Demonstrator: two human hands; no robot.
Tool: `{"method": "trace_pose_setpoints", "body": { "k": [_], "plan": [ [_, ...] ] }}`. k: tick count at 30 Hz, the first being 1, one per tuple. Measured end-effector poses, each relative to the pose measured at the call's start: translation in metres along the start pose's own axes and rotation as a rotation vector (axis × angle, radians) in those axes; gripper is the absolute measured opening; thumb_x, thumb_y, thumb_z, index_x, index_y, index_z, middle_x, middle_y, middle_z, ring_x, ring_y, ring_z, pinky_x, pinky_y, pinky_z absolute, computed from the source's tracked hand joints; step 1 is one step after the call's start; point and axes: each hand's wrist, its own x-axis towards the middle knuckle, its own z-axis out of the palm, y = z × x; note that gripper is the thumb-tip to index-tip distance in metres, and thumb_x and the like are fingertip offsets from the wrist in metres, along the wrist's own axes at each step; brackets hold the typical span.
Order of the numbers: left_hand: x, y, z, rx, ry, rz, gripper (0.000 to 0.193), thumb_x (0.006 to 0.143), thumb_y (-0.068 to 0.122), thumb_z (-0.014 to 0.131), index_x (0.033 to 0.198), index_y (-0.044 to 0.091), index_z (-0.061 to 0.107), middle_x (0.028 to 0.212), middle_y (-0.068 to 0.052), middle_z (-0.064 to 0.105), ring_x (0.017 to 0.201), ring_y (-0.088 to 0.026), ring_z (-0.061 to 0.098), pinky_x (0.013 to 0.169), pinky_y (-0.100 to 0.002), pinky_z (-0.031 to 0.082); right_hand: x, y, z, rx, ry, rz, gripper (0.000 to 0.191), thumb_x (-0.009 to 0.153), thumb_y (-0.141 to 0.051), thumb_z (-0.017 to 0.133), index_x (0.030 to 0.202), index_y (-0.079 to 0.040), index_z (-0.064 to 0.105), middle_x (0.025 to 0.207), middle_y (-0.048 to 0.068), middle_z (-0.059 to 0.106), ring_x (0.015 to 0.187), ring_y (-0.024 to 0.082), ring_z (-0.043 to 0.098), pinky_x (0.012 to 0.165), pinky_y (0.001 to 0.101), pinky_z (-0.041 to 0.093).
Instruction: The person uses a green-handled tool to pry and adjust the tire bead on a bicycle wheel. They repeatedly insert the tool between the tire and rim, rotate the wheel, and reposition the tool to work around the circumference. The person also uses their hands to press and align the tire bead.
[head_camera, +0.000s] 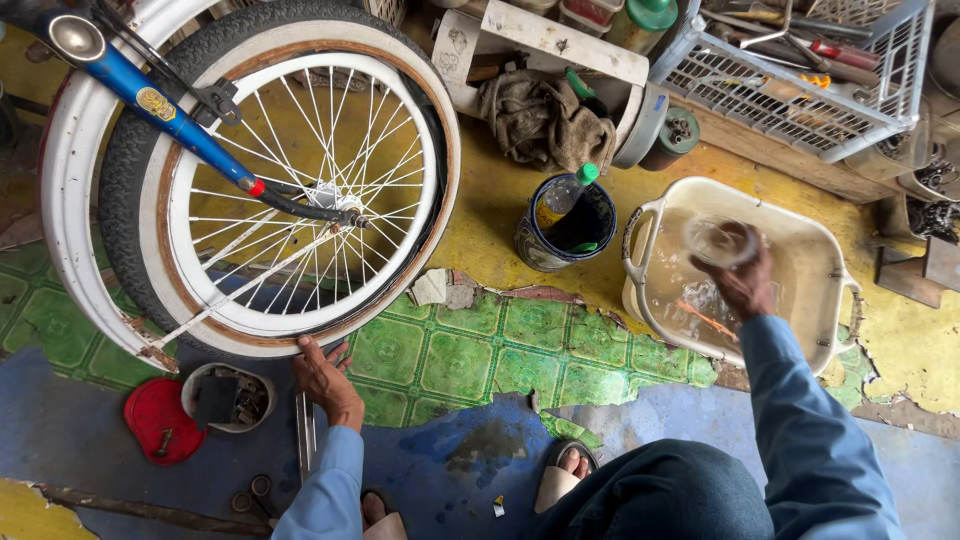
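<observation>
Peeling floor (450, 360); basin (800, 240); bucket (545, 250); wheel (300, 190).
</observation>
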Motion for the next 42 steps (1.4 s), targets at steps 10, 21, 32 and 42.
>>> {"method": "trace_pose_setpoints", "body": {
  "k": [10,21,32,42],
  "plan": [
    [-0.001,0.000,-0.003,0.011,-0.009,-0.007,0.075,0.099,0.063,0.052,0.138,0.000,0.042,0.128,-0.020,0.061,0.100,-0.029,0.073,0.076,-0.039,0.060,0.029,-0.130,0.063,-0.789,-0.230,-0.152,0.067,0.077,-0.010,0.078,0.141,-0.014,0.055,0.118,0.017,0.069,0.102,0.032,0.068,0.080,0.0431,0.056],
    [-0.002,0.005,-0.005,-0.015,-0.029,-0.019,0.073,0.098,0.057,0.061,0.140,0.001,0.039,0.129,-0.019,0.062,0.100,-0.026,0.072,0.074,-0.035,0.059,0.039,-0.079,0.048,-0.076,-0.240,0.102,0.077,0.073,-0.024,0.088,0.138,-0.004,0.052,0.124,0.016,0.071,0.103,0.028,0.071,0.088,0.0377,0.059],
    [-0.003,0.006,-0.001,-0.018,-0.023,-0.036,0.077,0.096,0.045,0.067,0.152,0.006,0.030,0.131,-0.015,0.067,0.099,-0.023,0.072,0.072,-0.034,0.058,0.009,-0.036,0.001,-0.981,-0.422,0.281,0.073,0.087,-0.066,0.076,0.130,-0.008,0.070,0.139,0.016,0.064,0.124,0.031,0.060,0.102,0.0405,0.050],
    [0.011,-0.004,-0.017,-0.084,0.003,0.222,0.054,0.096,0.035,0.076,0.134,0.002,0.055,0.126,-0.009,0.066,0.109,-0.017,0.065,0.084,-0.034,0.056,0.058,-0.116,0.138,-0.869,-0.623,-0.220,0.043,0.091,-0.049,0.070,0.112,-0.012,0.078,0.100,0.019,0.076,0.090,0.037,0.074,0.081,0.0484,0.061]
  ]
}}
